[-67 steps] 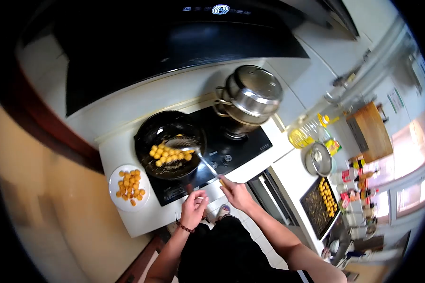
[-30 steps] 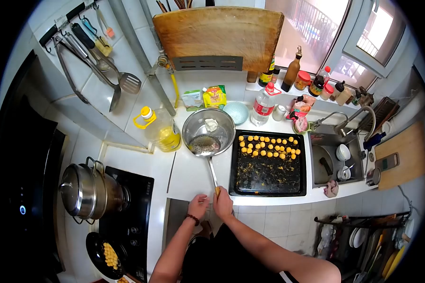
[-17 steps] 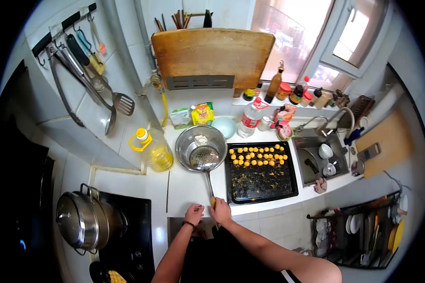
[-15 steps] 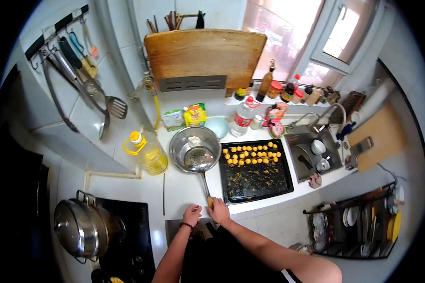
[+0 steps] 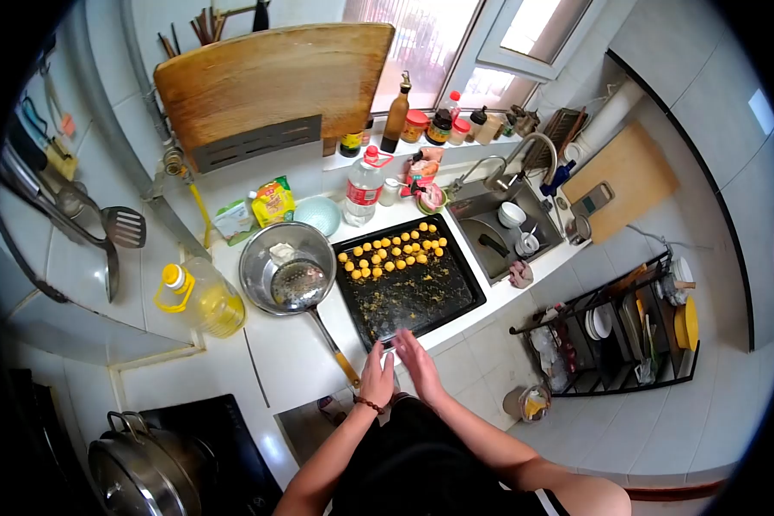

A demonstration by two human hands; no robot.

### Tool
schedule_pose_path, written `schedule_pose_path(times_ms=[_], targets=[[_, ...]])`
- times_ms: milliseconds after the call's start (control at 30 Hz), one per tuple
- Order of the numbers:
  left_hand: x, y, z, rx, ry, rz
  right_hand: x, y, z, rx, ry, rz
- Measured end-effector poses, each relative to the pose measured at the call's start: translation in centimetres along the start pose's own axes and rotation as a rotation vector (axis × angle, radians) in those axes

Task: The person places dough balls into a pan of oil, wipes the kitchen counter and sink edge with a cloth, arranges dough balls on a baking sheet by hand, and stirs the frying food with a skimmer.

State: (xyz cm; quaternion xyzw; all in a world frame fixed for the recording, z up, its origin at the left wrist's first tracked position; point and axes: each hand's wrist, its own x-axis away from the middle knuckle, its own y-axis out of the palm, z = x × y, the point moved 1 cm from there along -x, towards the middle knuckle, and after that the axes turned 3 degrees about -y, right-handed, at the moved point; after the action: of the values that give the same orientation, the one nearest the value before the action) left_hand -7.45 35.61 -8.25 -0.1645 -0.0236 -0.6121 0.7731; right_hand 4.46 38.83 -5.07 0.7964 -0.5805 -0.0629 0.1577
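Observation:
My left hand (image 5: pixel 376 373), with a dark beaded bracelet at the wrist, is raised by the counter's front edge, fingers stretched. Beside it my right hand (image 5: pixel 420 368) is held with its palm facing the left one, slightly blurred. No object shows in either hand. Both are at the near edge of a black baking tray (image 5: pixel 434 301). Several small yellow balls (image 5: pixel 389 266) sit in rows at the tray's far side, with yellow crumbs nearer. Left of the tray stands a metal saucepan (image 5: pixel 267 273) with a white lump inside; its wooden-ended handle (image 5: pixel 347 368) points toward me.
An oil jug (image 5: pixel 211 305) stands left of the saucepan. Behind the tray are a red-capped bottle (image 5: pixel 364 191) and a pale bowl (image 5: pixel 318 215). The sink (image 5: pixel 469 211) holds dishes. A lidded steel pot (image 5: pixel 138 473) is at the lower left, a black rack (image 5: pixel 606 387) at the right.
My right hand has left the saucepan's handle. Both hands have come together in front of the tray. The view has turned to the right.

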Motion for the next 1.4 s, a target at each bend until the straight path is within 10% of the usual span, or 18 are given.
schedule_pose_path(times_ms=[100,167,200,300,400,467,567,633,667,700,867,1000,1100,1167,1233,1300,1367,1400], targets=[[0.1,3.2,3.9,1.009,-0.390,-0.194,-0.8,-2.1,-1.2,0.851,-0.348,-0.289],[0.5,5.0,5.8,1.033,-0.337,-0.025,-2.6,-6.9,4.2,0.534,0.014,-0.112],[-0.1,4.8,6.7,0.694,0.015,-0.124,-4.0,-8.5,5.8,0.226,0.364,0.035],[-1.9,5.6,7.2,-0.460,0.548,0.026,-5.2,-5.6,-4.2,-0.475,0.414,-0.018],[-5.2,8.8,5.3,-0.289,0.317,0.284,-7.2,-7.0,-8.6,-0.240,0.134,-0.258],[-5.8,10.9,4.2,0.730,-0.547,0.087,-8.1,-9.0,-10.8,0.194,-0.229,-0.557],[-3.5,13.4,8.6,1.241,-0.197,0.207,-10.3,-12.1,-5.8,0.870,-0.515,-0.858],[0.1,12.7,9.6,1.017,-0.191,0.245,-10.7,-13.3,-3.8,0.365,0.651,-0.676],[2.2,12.3,7.8,0.979,-0.119,0.215,-11.5,-14.6,-1.9,0.702,-0.048,-0.901],[4.3,11.5,8.1,1.000,-0.135,0.284,-10.8,-13.5,-3.5,0.707,-0.170,-0.935],[17.3,11.9,4.4,0.708,-0.558,0.788,-7.0,-11.9,-4.1,0.716,0.257,-1.466],[28.1,17.0,5.4,0.573,-0.421,1.112,-4.1,-10.1,-9.7,0.896,-0.017,-2.012],[34.6,20.5,5.8,0.736,-0.448,1.239,-2.7,-10.5,-9.6,0.700,0.077,-2.164],[37.6,24.4,2.9,0.705,-0.613,1.420,-1.9,-12.1,-3.5,0.522,0.959,-1.845],[38.8,27.8,-1.9,0.662,-0.560,1.554,-0.3,-11.3,-0.1,0.859,0.741,-1.881],[39.2,28.5,-2.0,0.861,-0.412,1.689,3.1,-7.5,-0.8,1.229,-0.599,-2.719],[40.9,31.5,-5.5,0.690,-0.438,1.671,6.7,-5.8,1.5,0.784,0.278,-2.362],[41.7,32.0,-6.4,0.685,-0.413,1.677,8.3,-4.9,2.2,0.697,0.352,-2.270]])
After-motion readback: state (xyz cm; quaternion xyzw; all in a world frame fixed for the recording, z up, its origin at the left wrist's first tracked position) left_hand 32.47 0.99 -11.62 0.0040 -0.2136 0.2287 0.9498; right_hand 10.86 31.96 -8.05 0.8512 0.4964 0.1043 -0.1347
